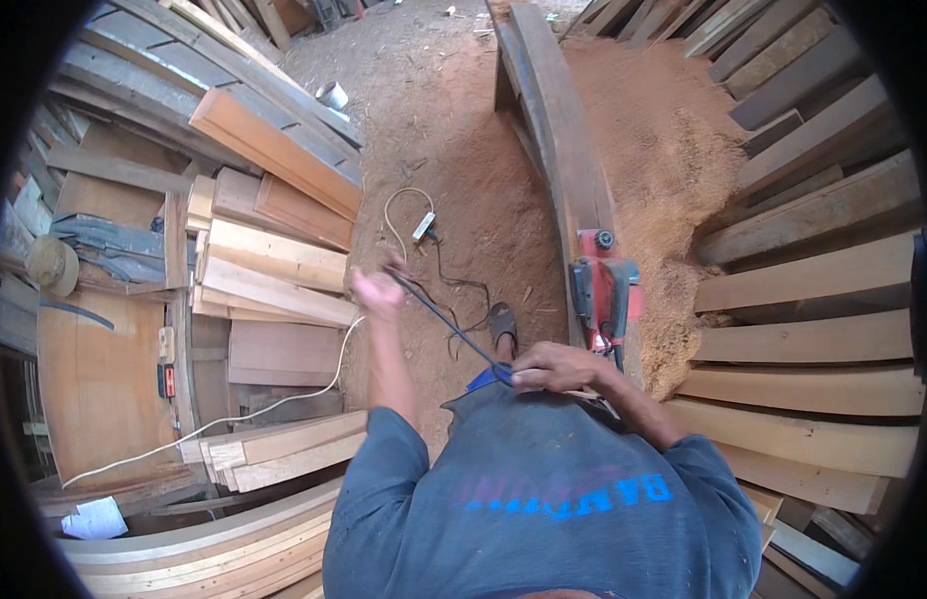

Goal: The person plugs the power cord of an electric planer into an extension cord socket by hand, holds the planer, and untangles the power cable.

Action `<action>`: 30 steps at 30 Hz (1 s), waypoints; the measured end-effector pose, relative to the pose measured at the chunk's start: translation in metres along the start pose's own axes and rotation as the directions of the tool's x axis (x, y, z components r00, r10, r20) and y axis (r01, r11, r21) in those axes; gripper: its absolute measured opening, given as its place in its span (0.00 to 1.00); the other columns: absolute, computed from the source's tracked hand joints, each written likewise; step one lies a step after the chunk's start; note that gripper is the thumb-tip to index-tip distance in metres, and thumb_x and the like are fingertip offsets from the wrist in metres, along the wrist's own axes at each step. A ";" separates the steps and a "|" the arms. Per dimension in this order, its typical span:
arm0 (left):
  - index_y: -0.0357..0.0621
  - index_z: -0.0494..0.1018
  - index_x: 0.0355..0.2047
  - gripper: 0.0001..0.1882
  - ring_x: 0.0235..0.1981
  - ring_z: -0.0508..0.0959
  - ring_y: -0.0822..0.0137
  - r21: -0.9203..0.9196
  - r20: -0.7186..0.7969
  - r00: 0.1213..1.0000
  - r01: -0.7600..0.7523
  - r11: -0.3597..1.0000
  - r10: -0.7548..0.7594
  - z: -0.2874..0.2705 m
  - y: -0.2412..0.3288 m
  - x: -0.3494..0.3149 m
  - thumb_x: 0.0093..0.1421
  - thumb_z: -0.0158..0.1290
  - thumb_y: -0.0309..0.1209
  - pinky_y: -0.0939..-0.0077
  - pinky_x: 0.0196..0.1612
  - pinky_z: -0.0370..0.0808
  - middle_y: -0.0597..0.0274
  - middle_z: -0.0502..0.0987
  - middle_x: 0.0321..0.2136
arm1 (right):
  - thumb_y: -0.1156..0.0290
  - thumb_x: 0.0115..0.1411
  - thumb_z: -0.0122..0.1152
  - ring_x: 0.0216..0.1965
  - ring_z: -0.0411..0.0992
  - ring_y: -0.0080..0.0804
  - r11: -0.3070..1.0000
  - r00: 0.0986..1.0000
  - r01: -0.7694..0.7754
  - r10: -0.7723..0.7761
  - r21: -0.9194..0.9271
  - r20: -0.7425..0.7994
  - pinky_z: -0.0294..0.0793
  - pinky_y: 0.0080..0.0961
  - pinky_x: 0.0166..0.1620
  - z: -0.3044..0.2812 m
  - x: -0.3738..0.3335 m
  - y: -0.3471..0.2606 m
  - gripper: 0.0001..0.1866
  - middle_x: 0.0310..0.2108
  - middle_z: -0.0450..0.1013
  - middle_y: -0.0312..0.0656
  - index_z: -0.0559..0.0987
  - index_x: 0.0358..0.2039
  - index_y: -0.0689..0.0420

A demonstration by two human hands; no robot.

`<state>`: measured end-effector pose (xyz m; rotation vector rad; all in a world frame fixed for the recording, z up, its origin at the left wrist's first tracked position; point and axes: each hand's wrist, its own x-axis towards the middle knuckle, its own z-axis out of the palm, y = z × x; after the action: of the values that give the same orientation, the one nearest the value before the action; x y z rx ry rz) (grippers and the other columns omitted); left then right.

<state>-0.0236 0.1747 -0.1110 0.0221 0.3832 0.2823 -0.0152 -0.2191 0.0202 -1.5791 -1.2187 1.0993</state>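
A black power cord [441,317] stretches between my two hands in front of my body. My left hand [378,288], slightly blurred, is closed round its upper end. My right hand [553,367] grips the cord close to my waist, fingers curled. Just beyond that hand, a red electric planer [621,290] rests on a long dark plank [563,120], near its close end. On the ground ahead lies a white power strip [424,226] with a pale cord looping from it and a dark cord beside it.
Stacked boards [274,260] line the left side, with a thin white cable [284,399] across them. More planks [813,339] lean along the right. Wood shavings [673,299] are heaped beside the bench. A white cup-like container [331,96] sits far left.
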 end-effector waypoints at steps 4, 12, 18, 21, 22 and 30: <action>0.27 0.58 0.57 0.44 0.41 0.78 0.51 0.132 0.037 0.960 -0.279 0.951 0.277 0.064 0.119 0.013 0.66 0.27 0.63 0.60 0.41 0.78 0.40 0.76 0.45 | 0.60 0.65 0.50 0.30 0.74 0.48 0.968 0.968 -0.249 0.250 -0.032 0.018 0.70 0.42 0.37 -0.008 -0.037 0.026 0.18 0.27 0.74 0.56 0.78 0.33 0.65; 0.37 0.72 0.37 0.23 0.13 0.55 0.75 0.249 0.455 0.688 -0.707 0.662 0.565 0.279 0.281 -0.049 0.70 0.35 0.43 0.78 0.17 0.55 0.72 0.59 0.14 | 0.64 0.64 0.53 0.37 0.74 0.58 0.967 0.947 -0.178 0.119 -0.180 -0.299 0.71 0.45 0.39 0.021 0.013 0.043 0.14 0.32 0.74 0.59 0.77 0.37 0.65; 0.35 0.67 0.53 0.18 0.14 0.56 0.78 0.180 0.953 0.251 -0.919 0.351 0.170 0.426 0.090 -0.202 0.67 0.48 0.34 0.84 0.18 0.54 0.70 0.62 0.16 | 0.64 0.63 0.53 0.49 0.72 0.53 0.883 0.914 -0.151 -0.046 -0.444 -0.403 0.71 0.42 0.52 0.009 0.049 0.086 0.16 0.42 0.75 0.54 0.77 0.47 0.58; 0.38 0.65 0.55 0.19 0.15 0.59 0.78 0.244 0.955 0.244 -0.970 0.021 0.169 0.397 0.074 -0.202 0.69 0.47 0.36 0.84 0.19 0.58 0.66 0.71 0.19 | 0.66 0.62 0.54 0.56 0.67 0.50 0.839 0.839 -0.370 0.116 -0.399 -0.532 0.65 0.41 0.59 -0.006 0.038 0.035 0.19 0.51 0.71 0.53 0.74 0.52 0.58; 0.39 0.66 0.54 0.18 0.15 0.61 0.78 0.322 0.930 0.321 -0.946 0.022 0.179 0.376 0.077 -0.192 0.70 0.47 0.37 0.84 0.19 0.60 0.65 0.72 0.20 | 0.66 0.62 0.54 0.56 0.67 0.50 0.842 0.844 -0.360 0.109 -0.402 -0.526 0.65 0.41 0.59 -0.012 0.031 0.027 0.19 0.51 0.71 0.53 0.74 0.52 0.58; 0.52 0.72 0.31 0.09 0.12 0.63 0.81 0.794 -0.044 0.786 -0.347 0.499 0.617 0.021 0.086 -0.083 0.66 0.46 0.37 0.85 0.14 0.60 0.73 0.69 0.19 | 0.67 0.62 0.53 0.54 0.68 0.51 0.736 0.344 -0.630 -0.019 -0.246 -0.939 0.65 0.39 0.59 -0.049 -0.074 0.058 0.20 0.51 0.70 0.56 0.72 0.53 0.63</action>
<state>-0.1130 0.2351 -0.0547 0.9632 0.8186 0.6943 0.0356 -0.3069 -0.0110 -2.4914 -0.4033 -0.1766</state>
